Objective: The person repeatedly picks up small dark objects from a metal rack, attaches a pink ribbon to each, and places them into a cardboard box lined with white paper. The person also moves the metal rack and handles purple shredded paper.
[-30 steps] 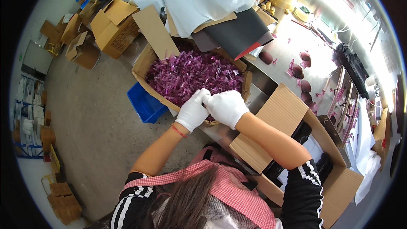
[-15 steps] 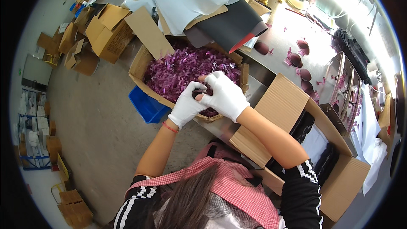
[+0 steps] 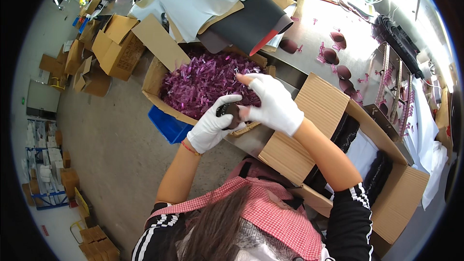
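My left hand [image 3: 209, 126], in a white glove with bare fingertips, grips a dark round sunglass lens [image 3: 234, 112]; it looks like several pressed together, but I cannot tell surely. Just to the right, my right hand [image 3: 278, 105] has its fingers spread, slightly blurred, with the thumb at the lens edge and nothing seen inside. Both hands are over the near edge of a cardboard box [image 3: 153, 78] full of small translucent purple plastic pieces [image 3: 205, 79]. More tinted lenses [image 3: 288, 46] with purple tabs lie on the metal table [image 3: 309, 31] at the far right.
An open carton [image 3: 328, 116] with black padded rows stands by my right arm. Below the box's left side sits a blue bin [image 3: 169, 125]. White sheeting [image 3: 208, 0] and a dark sheet [image 3: 244, 29] lie behind. A metal rack [image 3: 386, 92] stands far right.
My right hand has moved right and opened away from the left, uncovering the dark lens. My left hand still grips it. The whole view has shifted slightly.
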`<state>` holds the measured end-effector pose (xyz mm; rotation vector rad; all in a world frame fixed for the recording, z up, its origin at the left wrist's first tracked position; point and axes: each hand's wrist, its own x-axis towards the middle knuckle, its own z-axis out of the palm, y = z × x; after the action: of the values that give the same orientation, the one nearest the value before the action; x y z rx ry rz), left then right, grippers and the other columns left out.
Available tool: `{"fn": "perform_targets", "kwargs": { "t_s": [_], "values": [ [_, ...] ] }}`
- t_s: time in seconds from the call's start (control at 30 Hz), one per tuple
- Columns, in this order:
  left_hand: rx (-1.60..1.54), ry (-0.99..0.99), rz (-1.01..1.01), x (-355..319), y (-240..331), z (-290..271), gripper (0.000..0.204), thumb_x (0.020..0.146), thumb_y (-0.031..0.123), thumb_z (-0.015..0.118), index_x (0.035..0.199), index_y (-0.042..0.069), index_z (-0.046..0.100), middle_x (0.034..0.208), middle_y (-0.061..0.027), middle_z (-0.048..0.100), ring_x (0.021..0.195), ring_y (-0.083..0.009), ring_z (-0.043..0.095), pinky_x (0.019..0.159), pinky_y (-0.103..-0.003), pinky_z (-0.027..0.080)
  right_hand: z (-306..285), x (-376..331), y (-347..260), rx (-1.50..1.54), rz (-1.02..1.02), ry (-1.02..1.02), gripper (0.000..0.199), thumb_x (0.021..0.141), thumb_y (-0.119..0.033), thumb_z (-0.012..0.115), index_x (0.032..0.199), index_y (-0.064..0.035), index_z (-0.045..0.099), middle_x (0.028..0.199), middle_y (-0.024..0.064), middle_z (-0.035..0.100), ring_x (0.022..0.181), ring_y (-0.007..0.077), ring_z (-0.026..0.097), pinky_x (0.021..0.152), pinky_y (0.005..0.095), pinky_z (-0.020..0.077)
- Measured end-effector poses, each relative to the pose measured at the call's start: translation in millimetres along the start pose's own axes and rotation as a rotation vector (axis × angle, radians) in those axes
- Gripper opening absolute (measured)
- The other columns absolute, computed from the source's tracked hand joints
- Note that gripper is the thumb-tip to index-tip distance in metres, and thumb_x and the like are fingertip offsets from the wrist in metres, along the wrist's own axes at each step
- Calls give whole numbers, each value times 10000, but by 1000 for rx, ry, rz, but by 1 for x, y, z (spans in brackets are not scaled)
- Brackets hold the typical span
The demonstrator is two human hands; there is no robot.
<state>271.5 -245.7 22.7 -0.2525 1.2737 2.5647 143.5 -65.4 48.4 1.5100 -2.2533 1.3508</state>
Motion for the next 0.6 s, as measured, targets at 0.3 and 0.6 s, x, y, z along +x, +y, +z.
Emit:
{"fn": "perform_targets", "kwargs": {
  "t_s": [0.3,0.6],
  "values": [
    [100,-250,-169,25,-19,75,802,776,371,839,1383,33,438,1301,-66,555,1242,-187,517,1038,-347,436,-34,-69,-33,9,28,-155,829,597,-78,801,1360,-58,477,1268,133,581,1114,354,568,1010,430,434],
    [352,-438,-581,64,-49,190,564,907,191,689,1387,50,430,1234,-68,568,1086,-163,602,919,-333,516,-153,-194,-46,-100,358,-5,1202,655,-394,883,1557,-41,171,1420,156,499,1261,322,491,1099,424,358]
  ]
}}
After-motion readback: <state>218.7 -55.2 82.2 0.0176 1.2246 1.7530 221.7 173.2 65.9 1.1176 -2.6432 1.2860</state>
